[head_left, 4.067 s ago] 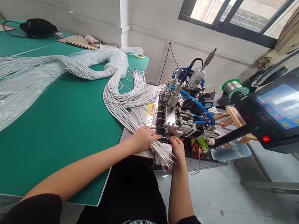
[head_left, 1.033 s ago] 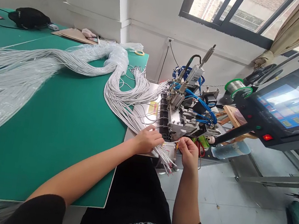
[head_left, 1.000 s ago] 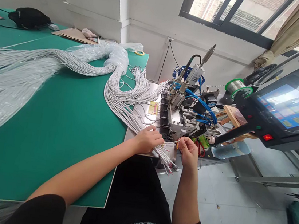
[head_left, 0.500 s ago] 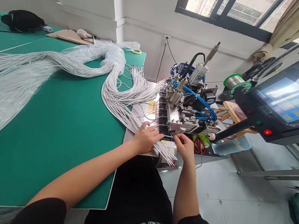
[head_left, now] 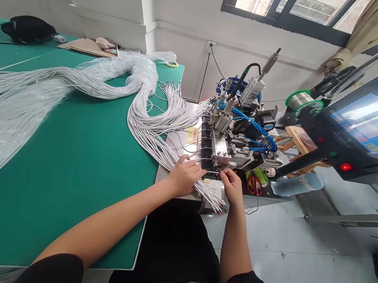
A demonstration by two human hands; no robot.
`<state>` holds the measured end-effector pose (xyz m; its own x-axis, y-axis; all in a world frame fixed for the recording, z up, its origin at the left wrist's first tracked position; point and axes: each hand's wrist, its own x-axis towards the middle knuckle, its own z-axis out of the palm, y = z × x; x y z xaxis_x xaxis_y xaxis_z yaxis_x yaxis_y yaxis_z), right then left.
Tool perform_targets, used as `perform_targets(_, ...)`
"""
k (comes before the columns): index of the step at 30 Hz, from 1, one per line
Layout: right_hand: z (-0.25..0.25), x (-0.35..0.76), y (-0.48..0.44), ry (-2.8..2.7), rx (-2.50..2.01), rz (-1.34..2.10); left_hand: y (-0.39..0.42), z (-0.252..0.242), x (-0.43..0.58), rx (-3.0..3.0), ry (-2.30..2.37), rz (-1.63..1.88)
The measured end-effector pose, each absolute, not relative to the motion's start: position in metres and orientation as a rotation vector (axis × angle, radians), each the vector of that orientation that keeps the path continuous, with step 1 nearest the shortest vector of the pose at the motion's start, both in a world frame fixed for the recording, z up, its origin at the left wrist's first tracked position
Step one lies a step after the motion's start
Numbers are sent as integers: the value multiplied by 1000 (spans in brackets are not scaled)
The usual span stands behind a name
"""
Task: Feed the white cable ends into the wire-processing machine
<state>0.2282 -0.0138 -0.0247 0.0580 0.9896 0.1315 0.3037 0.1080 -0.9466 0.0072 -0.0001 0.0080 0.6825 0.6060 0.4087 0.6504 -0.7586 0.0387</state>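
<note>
The wires [head_left: 144, 124] loop across our desk [head_left: 103, 158], and our left hand [head_left: 184, 176] has its fingers closed over them near the loose ends. At the machine [head_left: 221, 148], our right hand [head_left: 232, 186] seems to pinch one wire's tip between its fingers; scissors [head_left: 256, 183] lie farther right.

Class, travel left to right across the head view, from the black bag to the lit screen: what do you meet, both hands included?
Black bag, brown sheets, yellow ring, left hand, right hand, red scissor handles, green-rimmed spool, lit screen.
</note>
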Motion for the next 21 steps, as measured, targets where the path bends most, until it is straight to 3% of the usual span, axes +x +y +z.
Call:
perform_targets(5, -27, 227, -13, -1408, -1380, 866, 0, 9, 8, -2788, -1029, -611)
perform_targets(21, -33, 223, -5, -1028, -1315, 1259, 0, 9, 8, -2795, -1080, -639)
